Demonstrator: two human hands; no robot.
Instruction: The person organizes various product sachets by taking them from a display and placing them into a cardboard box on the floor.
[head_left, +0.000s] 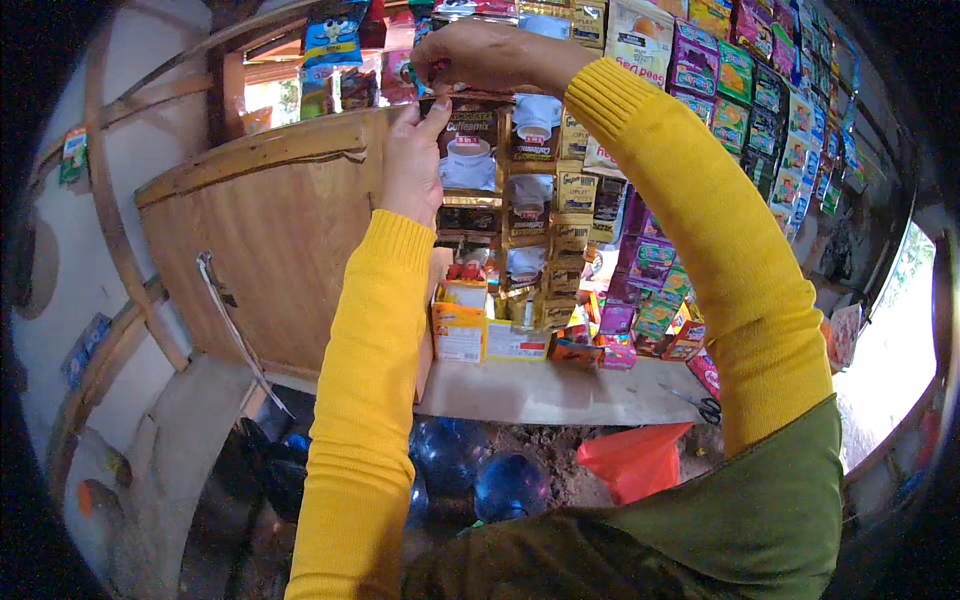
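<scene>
Both my arms reach up in yellow knit sleeves. My left hand (415, 154) is raised at the left edge of a hanging strip of brown coffee-mix sachets (469, 146), its thumb pointing up; whether its fingers grip the strip is hidden. Just above it, my right hand (469, 56) bends over the top of the strip, fingers curled near a small dark red and green item that I cannot make out. Beside the strip hang more coffee sachets (534, 127) and narrow gold sachets (576, 191). Snack packets (332, 37) hang at the upper left.
A wooden cabinet panel (262, 247) stands at left. Opened boxes (459, 330) of small goods line the pale shelf (517, 390), with scissors (705, 407) at its right. More sachet strips (694, 60) hang at right. Below are dark blue round objects (511, 486) and a red plastic piece (637, 457).
</scene>
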